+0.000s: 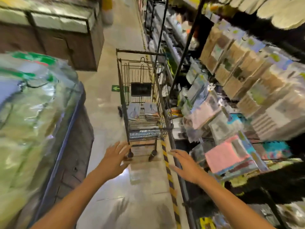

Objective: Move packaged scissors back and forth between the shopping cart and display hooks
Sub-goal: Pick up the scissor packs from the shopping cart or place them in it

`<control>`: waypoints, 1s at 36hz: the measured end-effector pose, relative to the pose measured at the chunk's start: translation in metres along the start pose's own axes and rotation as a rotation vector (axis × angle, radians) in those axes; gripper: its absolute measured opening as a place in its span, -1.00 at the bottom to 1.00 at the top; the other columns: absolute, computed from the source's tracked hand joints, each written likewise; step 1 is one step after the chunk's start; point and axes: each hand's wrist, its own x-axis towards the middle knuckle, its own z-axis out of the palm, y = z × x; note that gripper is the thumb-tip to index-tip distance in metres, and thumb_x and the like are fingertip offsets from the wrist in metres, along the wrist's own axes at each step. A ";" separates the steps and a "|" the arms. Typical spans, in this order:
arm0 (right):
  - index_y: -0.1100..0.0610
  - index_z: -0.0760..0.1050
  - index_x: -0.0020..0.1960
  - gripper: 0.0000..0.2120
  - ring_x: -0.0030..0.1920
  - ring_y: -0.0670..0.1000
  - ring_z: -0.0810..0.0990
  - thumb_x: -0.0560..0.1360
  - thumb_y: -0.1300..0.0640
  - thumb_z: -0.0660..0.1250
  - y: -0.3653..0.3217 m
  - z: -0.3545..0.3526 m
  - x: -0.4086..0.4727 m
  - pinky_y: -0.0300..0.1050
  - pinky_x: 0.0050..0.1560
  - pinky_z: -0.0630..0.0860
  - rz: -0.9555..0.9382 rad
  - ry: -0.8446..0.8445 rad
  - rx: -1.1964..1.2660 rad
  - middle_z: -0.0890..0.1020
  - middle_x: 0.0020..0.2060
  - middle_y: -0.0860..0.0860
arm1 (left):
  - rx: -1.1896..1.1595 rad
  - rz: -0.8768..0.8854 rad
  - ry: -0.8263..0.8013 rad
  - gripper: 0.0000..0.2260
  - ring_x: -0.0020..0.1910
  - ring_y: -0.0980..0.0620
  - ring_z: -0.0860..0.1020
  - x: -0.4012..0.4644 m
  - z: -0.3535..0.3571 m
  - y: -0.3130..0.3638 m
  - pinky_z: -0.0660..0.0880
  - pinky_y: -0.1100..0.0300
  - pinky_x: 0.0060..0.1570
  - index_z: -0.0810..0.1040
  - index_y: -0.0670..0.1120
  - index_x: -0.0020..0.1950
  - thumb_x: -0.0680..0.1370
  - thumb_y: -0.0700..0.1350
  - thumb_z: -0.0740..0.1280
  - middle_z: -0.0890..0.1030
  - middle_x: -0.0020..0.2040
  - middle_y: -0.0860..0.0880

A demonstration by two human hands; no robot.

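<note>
Head view: both hands are spread wide and empty, the left hand (113,158) and right hand (185,166) held out short of the shopping cart (143,100). Scissor packs (151,111) are stacked flat on the cart's floor, deep inside. Blur is heavy. Risks judged: the cart could be nudged on its wheels; packs on the hooks (231,151) at right could be knocked loose.

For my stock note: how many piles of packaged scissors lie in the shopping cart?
2. One pile lies at the left of the cart floor, the other pile beside it at the right. The picture is blurred; more may be hidden.
</note>
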 end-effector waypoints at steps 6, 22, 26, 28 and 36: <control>0.06 0.28 0.57 -0.45 0.56 0.05 0.23 0.63 0.00 0.32 0.020 -0.019 0.067 -0.11 0.55 0.15 -0.051 -0.043 -0.032 0.32 0.54 0.04 | 0.001 -0.121 -0.064 -0.42 0.52 -0.26 0.30 0.024 -0.002 -0.020 0.32 -0.18 0.41 0.29 -0.02 0.58 0.60 0.16 0.19 0.34 0.56 -0.10; 0.03 0.24 0.57 -0.43 0.52 0.06 0.26 0.62 0.01 0.33 0.134 -0.066 0.249 -0.12 0.50 0.19 -0.067 -0.116 0.127 0.35 0.51 0.04 | 0.062 -0.312 -0.282 -0.26 0.65 -0.13 -0.07 0.207 0.012 -0.018 -0.09 -0.06 0.59 -0.01 0.07 0.66 0.53 0.36 -0.15 0.00 0.67 0.00; 0.06 0.31 0.54 -0.47 0.47 0.10 0.34 0.61 0.02 0.34 0.158 -0.078 0.286 -0.12 0.45 0.23 -0.062 -0.156 0.146 0.41 0.47 0.06 | 0.051 -0.334 -0.312 -0.15 0.64 -0.18 -0.01 0.245 0.018 -0.018 -0.04 -0.07 0.59 0.03 0.01 0.66 0.43 0.38 -0.23 0.06 0.66 -0.08; 0.06 0.32 0.53 -0.49 0.45 0.11 0.35 0.62 0.02 0.33 0.166 -0.080 0.301 -0.11 0.43 0.25 -0.067 -0.173 0.146 0.43 0.46 0.06 | 0.026 -0.361 -0.332 -0.15 0.64 -0.21 0.01 0.261 0.022 -0.019 -0.04 -0.08 0.59 0.03 0.00 0.66 0.44 0.38 -0.20 0.09 0.66 -0.11; 0.01 0.23 0.58 -0.45 0.53 0.09 0.26 0.64 -0.03 0.27 0.190 -0.066 0.369 -0.07 0.51 0.15 -0.035 -0.274 0.111 0.35 0.53 0.03 | -0.027 -0.457 -0.395 -0.36 0.65 -0.16 -0.04 0.330 0.043 -0.042 -0.06 -0.01 0.59 -0.01 0.05 0.67 0.64 0.22 0.07 0.03 0.67 -0.05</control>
